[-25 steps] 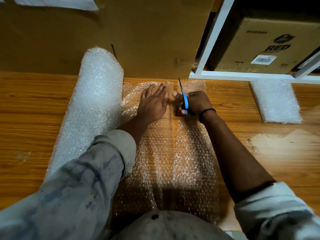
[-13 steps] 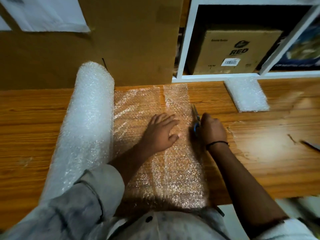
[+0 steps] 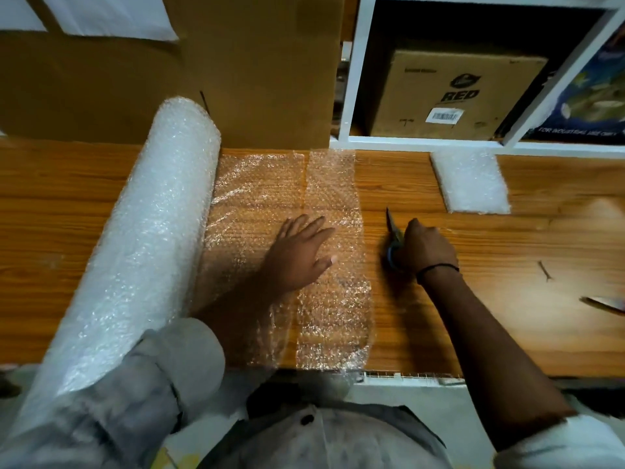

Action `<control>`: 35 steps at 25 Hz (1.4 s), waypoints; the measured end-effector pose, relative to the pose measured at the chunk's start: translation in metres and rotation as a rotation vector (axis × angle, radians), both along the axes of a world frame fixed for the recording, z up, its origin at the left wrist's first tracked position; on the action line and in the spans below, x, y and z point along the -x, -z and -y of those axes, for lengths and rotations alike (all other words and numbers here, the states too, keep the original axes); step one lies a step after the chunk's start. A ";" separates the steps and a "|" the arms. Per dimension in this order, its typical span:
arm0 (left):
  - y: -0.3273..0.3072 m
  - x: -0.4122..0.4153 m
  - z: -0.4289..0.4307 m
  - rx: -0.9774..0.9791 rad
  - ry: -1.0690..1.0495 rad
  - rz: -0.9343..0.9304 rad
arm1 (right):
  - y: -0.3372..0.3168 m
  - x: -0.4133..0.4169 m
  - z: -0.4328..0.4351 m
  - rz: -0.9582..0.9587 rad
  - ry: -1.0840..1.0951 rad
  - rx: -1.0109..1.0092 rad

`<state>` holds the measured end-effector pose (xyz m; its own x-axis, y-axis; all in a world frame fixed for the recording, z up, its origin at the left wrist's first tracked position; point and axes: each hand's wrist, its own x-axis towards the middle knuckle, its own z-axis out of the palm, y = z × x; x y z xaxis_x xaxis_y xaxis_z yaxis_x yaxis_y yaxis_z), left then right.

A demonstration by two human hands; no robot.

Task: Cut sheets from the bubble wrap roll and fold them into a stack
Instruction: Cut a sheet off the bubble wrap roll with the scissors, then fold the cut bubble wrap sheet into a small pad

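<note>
A thick bubble wrap roll (image 3: 145, 238) lies lengthwise on the left of the wooden table (image 3: 507, 252). Unrolled clear wrap (image 3: 257, 184) spreads from it to the right, and a narrower strip (image 3: 333, 309) lies along its right side. My left hand (image 3: 301, 252) rests flat on the wrap with its fingers spread. To the right of the strip, my right hand (image 3: 422, 248) is on the bare wood, closed round blue-handled scissors (image 3: 394, 235) with the blades pointing away from me. A folded stack of bubble wrap (image 3: 470, 179) sits at the back right.
A big cardboard box (image 3: 257, 69) stands against the back of the table behind the roll. A white shelf (image 3: 355, 82) holds a carton marked RED (image 3: 453, 93). A small dark scrap (image 3: 544, 270) and a blurred object (image 3: 605, 304) lie on the far right.
Both hands have pulled back from the far edge of the wrap toward me. My right hand has moved the scissors off the wrap onto the bare wood at the right.
</note>
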<state>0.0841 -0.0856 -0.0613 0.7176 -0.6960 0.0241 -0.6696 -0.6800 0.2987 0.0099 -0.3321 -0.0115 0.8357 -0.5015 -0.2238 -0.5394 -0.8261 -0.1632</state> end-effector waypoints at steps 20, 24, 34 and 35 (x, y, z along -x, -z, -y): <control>0.014 0.046 0.005 -0.105 0.041 -0.110 | 0.031 0.136 -0.039 0.338 -1.163 -0.180; 0.010 0.052 0.003 -0.068 0.019 -0.134 | 0.036 0.146 -0.035 0.270 -1.275 -0.104; -0.012 0.058 -0.006 0.123 -0.014 -0.278 | 0.044 0.124 -0.052 0.525 -0.724 -0.447; -0.016 0.059 -0.009 0.171 -0.028 -0.345 | 0.039 0.114 -0.053 0.527 -0.629 -0.482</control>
<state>0.0254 -0.0765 -0.0450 0.7224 -0.6829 -0.1081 -0.4916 -0.6172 0.6143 -0.1044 -0.2791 -0.0508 0.9734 0.1221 0.1937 0.2211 -0.7205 -0.6573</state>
